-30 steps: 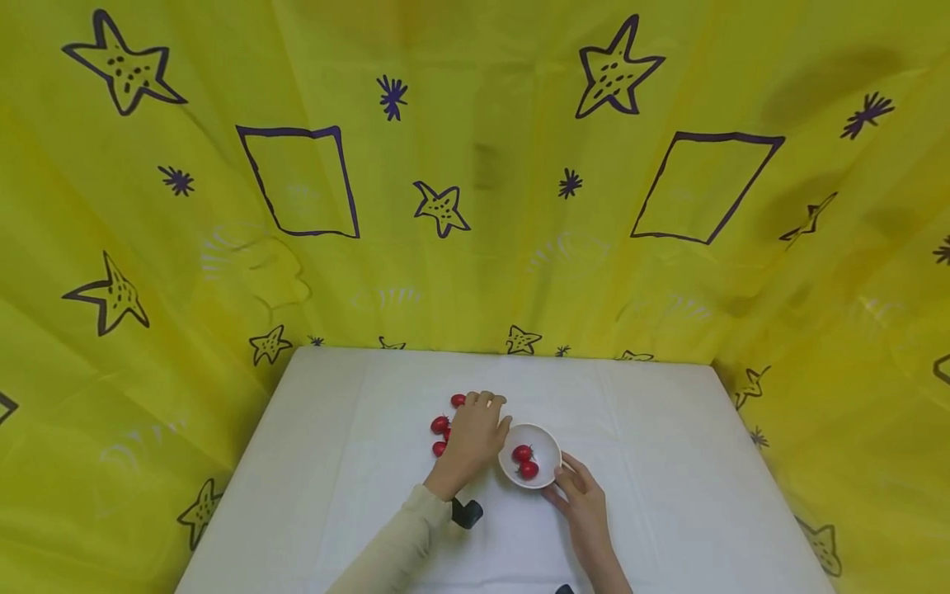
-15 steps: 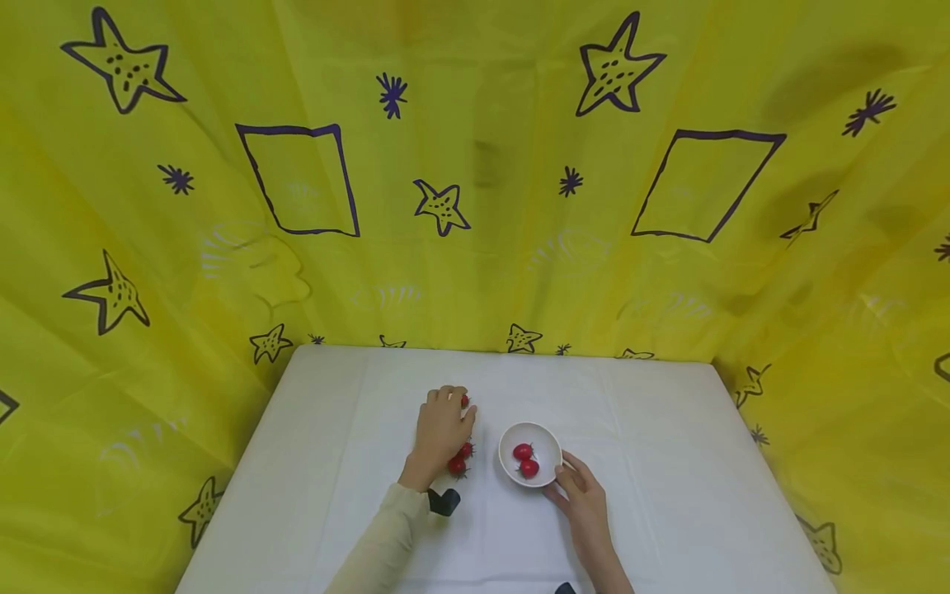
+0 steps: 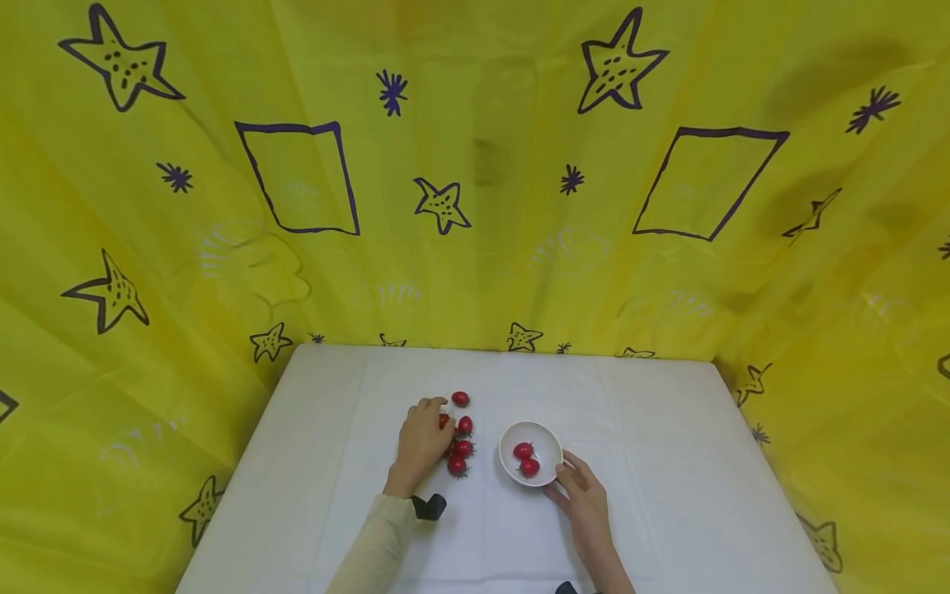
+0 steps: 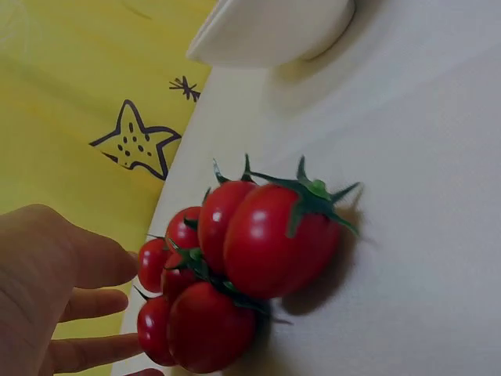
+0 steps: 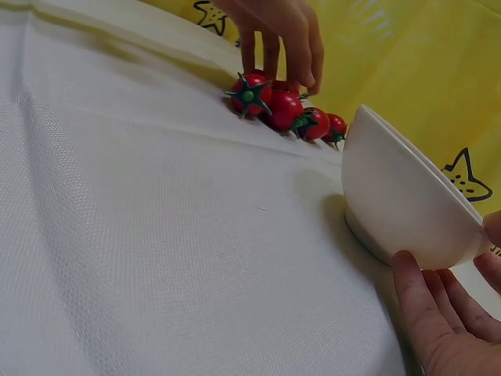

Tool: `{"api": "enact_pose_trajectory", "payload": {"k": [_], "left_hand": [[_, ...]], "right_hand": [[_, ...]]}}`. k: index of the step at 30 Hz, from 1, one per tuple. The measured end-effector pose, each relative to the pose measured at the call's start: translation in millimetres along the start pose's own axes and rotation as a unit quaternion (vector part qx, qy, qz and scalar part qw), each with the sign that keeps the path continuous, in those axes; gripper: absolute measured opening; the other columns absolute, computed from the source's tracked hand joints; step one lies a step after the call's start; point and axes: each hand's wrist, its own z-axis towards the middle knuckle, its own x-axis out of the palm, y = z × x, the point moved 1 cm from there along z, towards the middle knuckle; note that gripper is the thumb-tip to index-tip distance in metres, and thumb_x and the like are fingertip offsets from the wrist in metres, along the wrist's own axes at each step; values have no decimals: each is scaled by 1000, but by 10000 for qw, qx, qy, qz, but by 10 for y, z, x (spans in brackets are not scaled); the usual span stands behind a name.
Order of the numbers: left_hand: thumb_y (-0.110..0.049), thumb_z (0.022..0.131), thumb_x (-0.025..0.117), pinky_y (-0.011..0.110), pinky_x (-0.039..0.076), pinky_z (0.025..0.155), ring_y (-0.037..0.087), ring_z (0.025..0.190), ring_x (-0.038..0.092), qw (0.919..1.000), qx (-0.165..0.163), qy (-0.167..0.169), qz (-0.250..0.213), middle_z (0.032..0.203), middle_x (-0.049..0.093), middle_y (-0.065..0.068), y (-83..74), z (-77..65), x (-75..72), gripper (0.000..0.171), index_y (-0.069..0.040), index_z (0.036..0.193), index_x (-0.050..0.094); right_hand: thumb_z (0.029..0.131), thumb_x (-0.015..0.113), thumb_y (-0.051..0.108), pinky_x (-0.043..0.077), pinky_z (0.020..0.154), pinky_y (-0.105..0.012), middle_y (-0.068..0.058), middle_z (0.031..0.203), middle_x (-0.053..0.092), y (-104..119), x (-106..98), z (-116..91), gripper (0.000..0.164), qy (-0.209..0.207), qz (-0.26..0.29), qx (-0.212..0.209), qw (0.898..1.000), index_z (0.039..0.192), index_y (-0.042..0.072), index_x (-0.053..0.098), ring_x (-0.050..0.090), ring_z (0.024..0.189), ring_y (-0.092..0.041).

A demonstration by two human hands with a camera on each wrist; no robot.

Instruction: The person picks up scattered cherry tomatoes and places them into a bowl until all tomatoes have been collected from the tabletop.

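Several red cherry tomatoes (image 3: 462,449) with green stems lie in a cluster on the white table. At the left side of the cluster is my left hand (image 3: 420,437), thumb and fingers spread about a tomato (image 3: 443,421). In the left wrist view the fingers of this hand (image 4: 47,290) reach forward, their tips close to the farther tomatoes; whether they touch is unclear. My right hand (image 3: 589,507) holds a white bowl (image 3: 547,450) by its right side, thumb at the rim and fingers against the outer wall. Two tomatoes (image 3: 525,459) lie inside the bowl.
The white cloth-covered table (image 3: 668,462) ends at a yellow curtain (image 3: 475,272) with dark stars and frames drawn on it. One tomato (image 3: 460,399) lies apart behind the cluster. A black wrist strap piece (image 3: 429,506) sticks out by the left sleeve.
My left hand has moved left from beside the bowl, across the tomatoes, to the cluster's left side, uncovering several of them. The right hand and bowl have stayed put.
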Motion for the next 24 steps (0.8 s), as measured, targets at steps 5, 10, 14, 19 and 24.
{"api": "enact_pose_trajectory", "payload": {"k": [5,10,14,19,24], "left_hand": [[-19,94,73,44,57,75,32,96,63,9999,27,-99,-83,114,70,16,89,-30,23,32,-6,123,68],[-12,93,75,38,53,72,28,86,61,9993,190,-185,-256,99,70,14,129,-31,12,23,-3,113,71],[-9,91,75,35,48,69,24,80,57,9987,267,-147,-411,90,68,12,134,-30,-14,16,-2,106,72],[-8,92,75,32,45,68,21,78,54,9982,273,-104,-521,87,66,11,135,-30,-38,15,-2,105,72],[-7,92,74,33,47,69,20,78,54,9973,283,-51,-672,88,65,11,114,-21,-54,16,-1,106,72]], "right_hand": [[108,57,16,60,98,-33,-31,151,50,17,0,-11,53,25,-71,-7,10000,155,-2,41,68,112,-3],[107,57,15,60,98,-34,-30,147,54,11,3,-7,53,-7,-24,-22,10000,154,-3,41,68,109,-3],[107,59,15,61,97,-34,-27,143,57,0,6,-1,53,-36,26,-17,10000,154,-4,42,69,107,-2],[106,60,15,61,97,-34,-28,144,57,-16,4,6,54,-32,39,-6,10000,154,-4,43,69,107,-2],[106,60,16,61,97,-34,-27,144,57,-23,-7,12,54,-47,29,-4,10000,154,-4,43,68,107,-3]]}}
